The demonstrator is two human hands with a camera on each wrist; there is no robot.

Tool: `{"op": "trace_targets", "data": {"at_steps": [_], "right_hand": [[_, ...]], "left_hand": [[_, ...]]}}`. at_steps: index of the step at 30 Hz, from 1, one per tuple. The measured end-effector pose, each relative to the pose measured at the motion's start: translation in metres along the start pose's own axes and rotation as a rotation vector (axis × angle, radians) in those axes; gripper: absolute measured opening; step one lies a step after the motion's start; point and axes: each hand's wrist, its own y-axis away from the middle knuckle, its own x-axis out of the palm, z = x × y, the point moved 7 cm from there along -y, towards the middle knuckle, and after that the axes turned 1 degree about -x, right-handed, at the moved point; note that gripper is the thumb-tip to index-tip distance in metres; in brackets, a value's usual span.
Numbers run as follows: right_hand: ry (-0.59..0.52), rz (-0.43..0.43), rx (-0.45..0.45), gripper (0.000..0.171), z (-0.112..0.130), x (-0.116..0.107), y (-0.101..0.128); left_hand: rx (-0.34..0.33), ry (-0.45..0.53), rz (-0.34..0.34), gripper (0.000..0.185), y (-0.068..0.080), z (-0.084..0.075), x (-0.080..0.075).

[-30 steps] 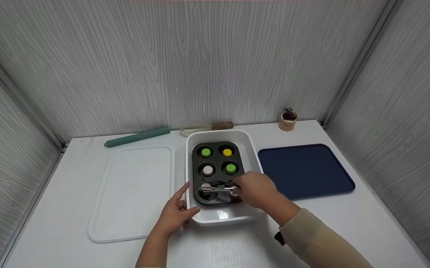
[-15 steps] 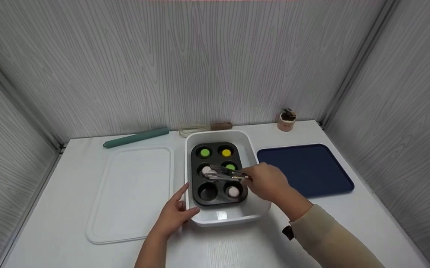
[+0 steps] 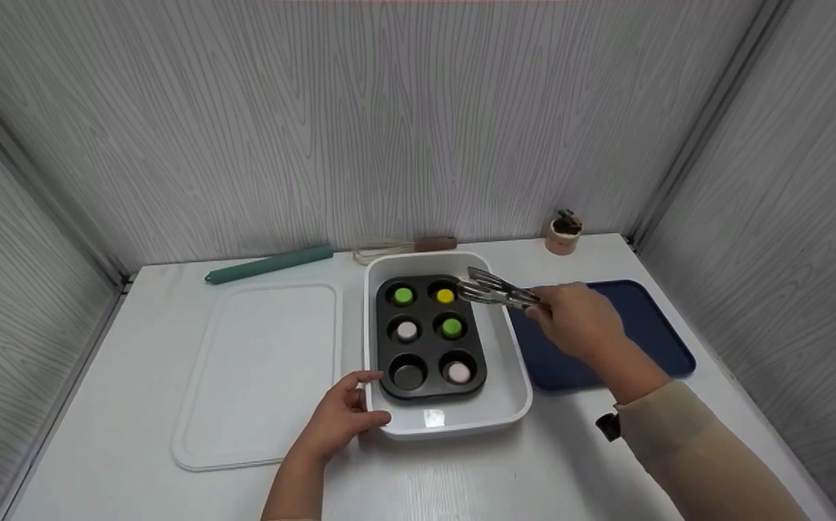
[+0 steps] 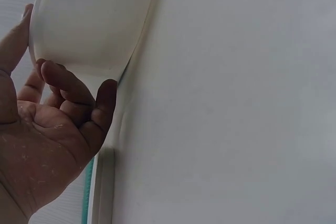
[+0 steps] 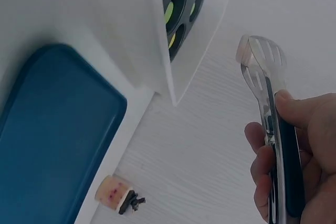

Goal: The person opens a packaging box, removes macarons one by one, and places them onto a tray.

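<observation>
Just now the right hand (image 3: 581, 322) grasps metal tongs (image 3: 496, 289), fingers curled round the handles; the tong tips pinch a small pale piece (image 5: 242, 49) and hang over the far right corner of the muffin pan (image 3: 429, 336), beside its yellow piece (image 3: 445, 296). That pan sits inside a white tray (image 3: 515, 362) on the desk (image 3: 136, 485). The left hand (image 3: 338, 416) grips the tray's near left corner, thumb and fingers curled against its wall. Under the right wrist lies a blue tray (image 3: 649, 325).
</observation>
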Motion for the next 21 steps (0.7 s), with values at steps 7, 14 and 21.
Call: {"op": "trace_targets", "data": {"at_steps": [7, 14, 21], "right_hand": [[0.055, -0.027, 0.052, 0.015, -0.038, -0.007, 0.005], [0.056, 0.005, 0.137, 0.018, -0.063, 0.002, 0.007], [0.040, 0.051, 0.200, 0.026, -0.076, 0.014, 0.008]], "left_hand": [[0.004, 0.035, 0.012, 0.080, 0.002, 0.000, -0.002], [0.011, 0.065, 0.044, 0.087, -0.002, 0.004, 0.001], [0.020, 0.052, 0.045, 0.088, -0.001, 0.002, 0.001]]}}
